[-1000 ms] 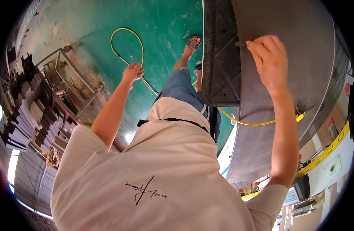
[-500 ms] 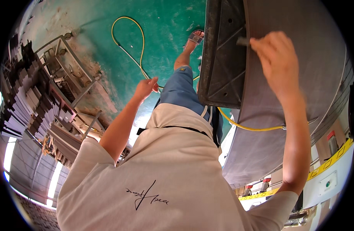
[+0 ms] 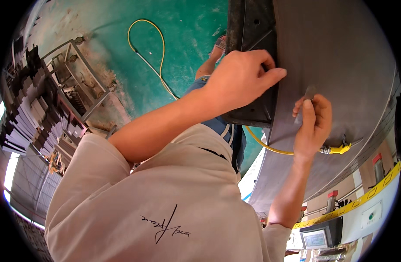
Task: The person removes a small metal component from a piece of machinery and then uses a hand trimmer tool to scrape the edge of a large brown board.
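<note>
My right hand is closed, thumb against fingers, on a small flat greyish strip, perhaps a scraper blade; its exact kind is unclear. It is above the broad dark-grey work surface. My left hand reaches across to a black ribbed panel with holes, which lies along the left edge of that surface. The left thumb is stretched toward the panel's right edge, apart from the bent index finger, and I see nothing held there. The other left fingertips are hidden.
A yellow hose runs onto the surface beside my right wrist, ending in a yellow fitting. More hose loops on the green floor. At left stand a metal-framed cart and stacked strips. A small screen is lower right.
My left hand has come up from beside my leg and across to the black panel. My right hand, still holding the strip, has drawn back toward me, away from the panel.
</note>
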`<state>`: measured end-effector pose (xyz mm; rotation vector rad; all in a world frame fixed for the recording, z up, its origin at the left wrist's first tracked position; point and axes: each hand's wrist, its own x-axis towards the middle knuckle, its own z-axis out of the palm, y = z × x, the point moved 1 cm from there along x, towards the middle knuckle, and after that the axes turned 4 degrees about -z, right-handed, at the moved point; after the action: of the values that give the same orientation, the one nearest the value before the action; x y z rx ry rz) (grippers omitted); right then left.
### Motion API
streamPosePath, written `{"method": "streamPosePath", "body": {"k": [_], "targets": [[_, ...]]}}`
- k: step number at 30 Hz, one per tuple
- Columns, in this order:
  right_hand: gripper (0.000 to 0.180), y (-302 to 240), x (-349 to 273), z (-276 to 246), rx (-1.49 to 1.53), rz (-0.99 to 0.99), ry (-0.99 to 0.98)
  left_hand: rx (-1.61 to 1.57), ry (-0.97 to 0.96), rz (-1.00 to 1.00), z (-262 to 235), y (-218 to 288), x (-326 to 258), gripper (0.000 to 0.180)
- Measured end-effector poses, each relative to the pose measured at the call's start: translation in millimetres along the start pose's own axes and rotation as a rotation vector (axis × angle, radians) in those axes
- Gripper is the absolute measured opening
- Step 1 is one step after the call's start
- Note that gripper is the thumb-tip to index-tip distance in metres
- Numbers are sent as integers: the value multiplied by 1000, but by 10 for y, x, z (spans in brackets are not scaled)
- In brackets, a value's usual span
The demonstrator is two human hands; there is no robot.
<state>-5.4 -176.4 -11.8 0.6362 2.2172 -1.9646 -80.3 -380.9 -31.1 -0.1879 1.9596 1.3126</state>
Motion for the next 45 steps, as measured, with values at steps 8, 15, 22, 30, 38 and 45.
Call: {"method": "streamPosePath", "body": {"k": [8, 15, 22, 30, 38, 45], "targets": [[21, 75, -96, 73, -131, 22, 156, -72, -119, -189, -54, 207, 190, 34], [14, -19, 171, 522, -356, -89, 399, -213, -74, -103, -385, 30, 207, 34], [11, 119, 310, 669, -729, -462, 371, -405, -57, -117, -580, -80, 293, 37], [14, 215, 281, 823, -729, -447, 410, -415, -120, -167, -595, -89, 343, 37], [13, 167, 330, 824, -767, -483, 409, -420, -126, -195, -618, -56, 337, 36], [15, 187, 375, 743, -782, -403, 459, -436, -145, -191, -608, -68, 364, 36]]}}
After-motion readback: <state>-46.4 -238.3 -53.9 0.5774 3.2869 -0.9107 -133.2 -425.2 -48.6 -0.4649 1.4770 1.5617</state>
